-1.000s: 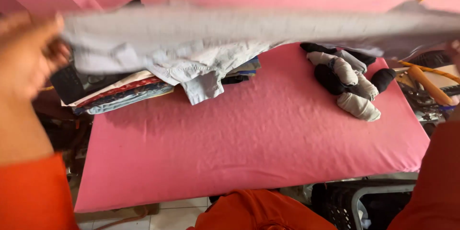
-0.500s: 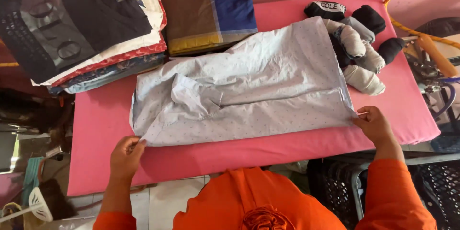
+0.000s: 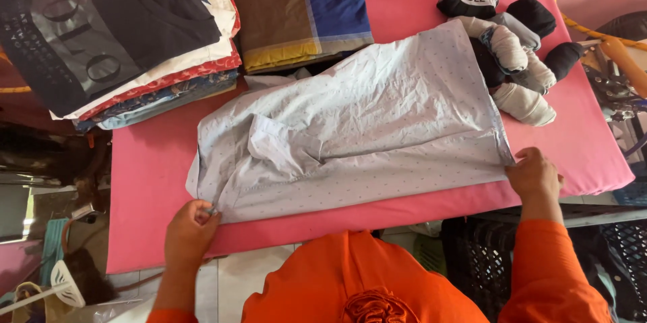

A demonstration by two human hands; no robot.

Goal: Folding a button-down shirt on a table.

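Since half a second ago the pale blue dotted shirt has settled flatter on the pink desk, and both hands have shifted little. From the head view, the left hand pinches the shirt's near left corner, fingers closed on the cloth; the right hand presses its near right corner, fingers together. A stack of folded clothes lies beyond, and rolled socks sit beside the shirt's far right edge.

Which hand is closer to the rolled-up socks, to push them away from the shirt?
The right hand. It rests on the shirt corner just below the socks, which touch that edge. The left hand pinches the far corner, away from them.
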